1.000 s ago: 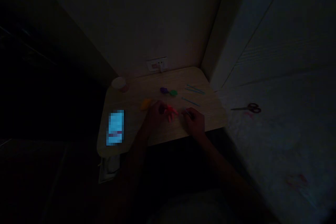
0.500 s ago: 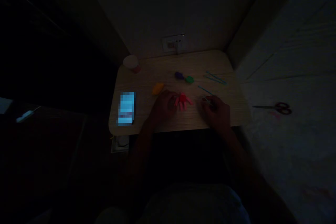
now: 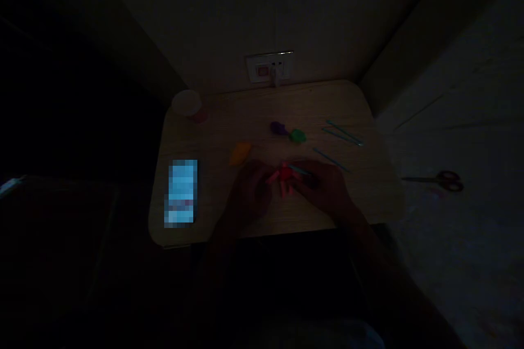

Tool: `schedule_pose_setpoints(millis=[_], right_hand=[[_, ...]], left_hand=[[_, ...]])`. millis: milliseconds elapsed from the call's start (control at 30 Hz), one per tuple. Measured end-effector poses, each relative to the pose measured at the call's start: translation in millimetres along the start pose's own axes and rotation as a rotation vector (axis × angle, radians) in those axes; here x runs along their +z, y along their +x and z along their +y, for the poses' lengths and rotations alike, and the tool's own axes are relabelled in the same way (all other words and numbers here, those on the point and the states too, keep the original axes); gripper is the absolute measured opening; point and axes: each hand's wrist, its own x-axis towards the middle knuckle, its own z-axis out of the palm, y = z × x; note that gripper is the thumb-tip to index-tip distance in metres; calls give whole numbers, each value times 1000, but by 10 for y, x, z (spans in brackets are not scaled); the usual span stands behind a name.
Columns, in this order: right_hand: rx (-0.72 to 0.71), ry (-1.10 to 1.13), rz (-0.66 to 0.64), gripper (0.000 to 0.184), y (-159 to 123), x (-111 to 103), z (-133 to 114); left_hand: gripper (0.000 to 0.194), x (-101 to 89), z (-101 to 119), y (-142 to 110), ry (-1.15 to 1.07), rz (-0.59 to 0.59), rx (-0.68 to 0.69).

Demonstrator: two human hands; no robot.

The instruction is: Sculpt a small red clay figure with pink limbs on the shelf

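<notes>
The scene is very dark. My left hand (image 3: 250, 193) rests on the small wooden table (image 3: 213, 131), its fingers curled against the left side of a red clay figure (image 3: 282, 177). From the right, my right hand (image 3: 325, 188) meets the same figure, pinching a thin teal stick (image 3: 301, 170) whose tip touches the red clay. An orange clay lump (image 3: 240, 152) lies just left of my left hand. Purple (image 3: 278, 128) and green (image 3: 297, 135) clay pieces sit farther back.
A lit phone (image 3: 181, 192) lies at the table's left. A pale cup (image 3: 187, 103) stands at the back left corner. Several teal sticks (image 3: 343, 133) lie at the right. A wall socket (image 3: 270, 65) is behind. Scissors (image 3: 438, 179) lie on the surface to the right.
My right hand has moved left with the teal stick until it meets the red clay figure. The camera view has shifted slightly; my left hand stays by the figure.
</notes>
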Motion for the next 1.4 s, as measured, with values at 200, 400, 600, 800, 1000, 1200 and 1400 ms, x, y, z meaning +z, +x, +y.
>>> schedule_pose_setpoints(millis=[200, 400, 600, 800, 1000, 1200, 1400], right_hand=[[20, 34, -42, 29, -15, -9, -26], [81, 85, 42, 28, -37, -28, 9], [96, -75, -91, 54, -21, -36, -62], [58, -119, -125, 47, -20, -39, -100], [63, -29, -94, 44, -28, -40, -65], [169, 87, 67, 30, -21, -4, 14], [261, 39, 298, 24, -27, 17, 18]], left_hand=[[36, -25, -7, -48, -5, -6, 6], [50, 10, 24, -32, 60, -31, 9], [64, 6, 78, 20, 118, -122, 28], [66, -10, 89, 20, 151, -168, 57], [57, -33, 95, 13, 129, -178, 74], [64, -40, 85, 16, 125, -157, 82], [66, -64, 37, -2, 81, -71, 108]])
